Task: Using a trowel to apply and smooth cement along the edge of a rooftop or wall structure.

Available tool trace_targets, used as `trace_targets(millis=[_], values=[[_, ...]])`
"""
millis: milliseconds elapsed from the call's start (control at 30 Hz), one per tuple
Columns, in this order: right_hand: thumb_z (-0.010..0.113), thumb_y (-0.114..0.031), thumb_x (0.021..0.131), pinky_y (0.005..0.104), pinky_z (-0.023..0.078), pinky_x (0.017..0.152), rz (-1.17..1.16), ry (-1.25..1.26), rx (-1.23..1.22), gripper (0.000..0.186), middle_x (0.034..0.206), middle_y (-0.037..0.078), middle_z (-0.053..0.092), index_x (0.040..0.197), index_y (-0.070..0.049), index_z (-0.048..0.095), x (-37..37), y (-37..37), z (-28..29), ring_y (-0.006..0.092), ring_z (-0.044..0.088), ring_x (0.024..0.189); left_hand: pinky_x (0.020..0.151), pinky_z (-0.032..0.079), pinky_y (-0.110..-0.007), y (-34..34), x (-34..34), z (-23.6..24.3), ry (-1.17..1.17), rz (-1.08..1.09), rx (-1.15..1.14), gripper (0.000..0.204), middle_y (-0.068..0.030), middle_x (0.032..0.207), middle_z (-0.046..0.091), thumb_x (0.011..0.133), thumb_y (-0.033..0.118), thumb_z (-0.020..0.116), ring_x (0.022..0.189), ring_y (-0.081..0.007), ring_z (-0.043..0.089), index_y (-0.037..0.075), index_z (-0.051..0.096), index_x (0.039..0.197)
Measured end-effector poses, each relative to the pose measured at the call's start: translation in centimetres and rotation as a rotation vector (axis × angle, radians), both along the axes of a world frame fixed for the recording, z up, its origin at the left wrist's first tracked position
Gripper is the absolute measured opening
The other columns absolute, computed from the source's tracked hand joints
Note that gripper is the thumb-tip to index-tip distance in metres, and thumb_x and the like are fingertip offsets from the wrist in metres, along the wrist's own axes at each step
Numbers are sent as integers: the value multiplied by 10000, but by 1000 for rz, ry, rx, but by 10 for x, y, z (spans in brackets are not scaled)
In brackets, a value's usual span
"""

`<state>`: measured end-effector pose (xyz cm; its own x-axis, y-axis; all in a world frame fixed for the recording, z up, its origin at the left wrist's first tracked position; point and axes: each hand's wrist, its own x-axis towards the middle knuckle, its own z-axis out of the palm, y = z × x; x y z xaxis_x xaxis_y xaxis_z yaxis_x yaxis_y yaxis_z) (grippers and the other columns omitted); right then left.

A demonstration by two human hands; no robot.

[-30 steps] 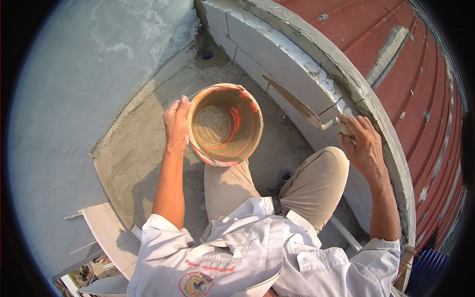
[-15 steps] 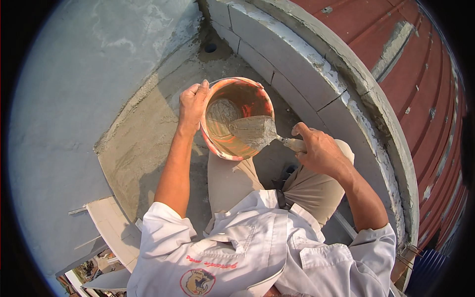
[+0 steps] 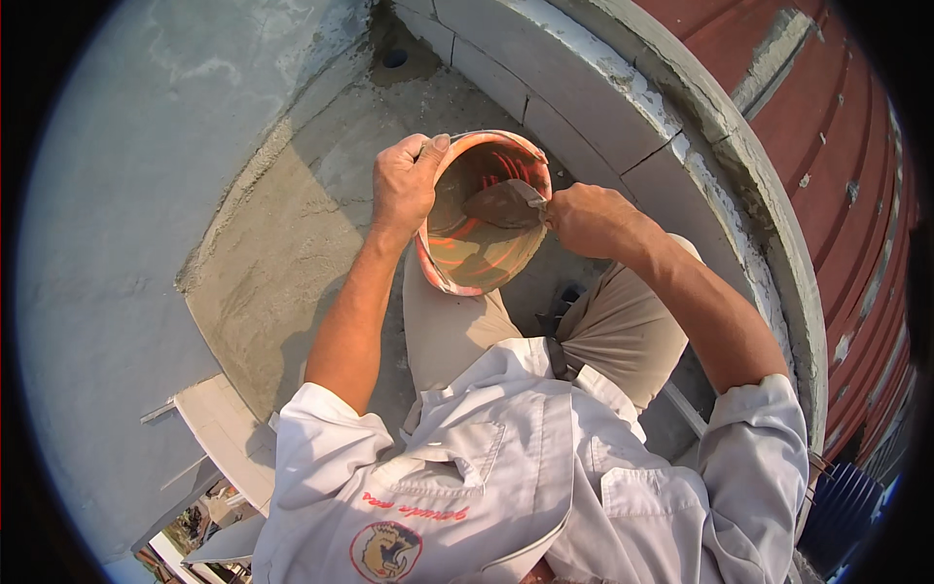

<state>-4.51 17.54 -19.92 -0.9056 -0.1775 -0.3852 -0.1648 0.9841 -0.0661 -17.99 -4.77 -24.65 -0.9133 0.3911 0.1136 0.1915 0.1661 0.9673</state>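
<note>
The bucket [image 3: 451, 279] is located at the centre of the frame, with its mouth facing the camera; its left rim is gripped by the left hand [image 3: 407, 187], closed with the thumb uppermost; the trowel [image 3: 506, 202] is held in the right hand [image 3: 590, 222], which is closed around the handle at the bucket's right edge; the blade is positioned inside the bucket; the block wall [image 3: 574, 115] is seen at upper centre, the red metal roof [image 3: 837, 195] at upper right.
</note>
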Motion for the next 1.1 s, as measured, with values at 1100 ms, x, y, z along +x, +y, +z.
trace_targets(millis=[1100], values=[[657, -243, 977, 481, 538, 868, -857, 606, -169, 408, 1074, 254, 722, 1333, -53, 593, 90, 160, 45, 401, 706, 1000, 579, 337, -237, -29, 6, -19, -117, 222, 319, 417, 69, 713, 406, 1073, 239, 606, 668, -40, 345, 81, 463, 715]])
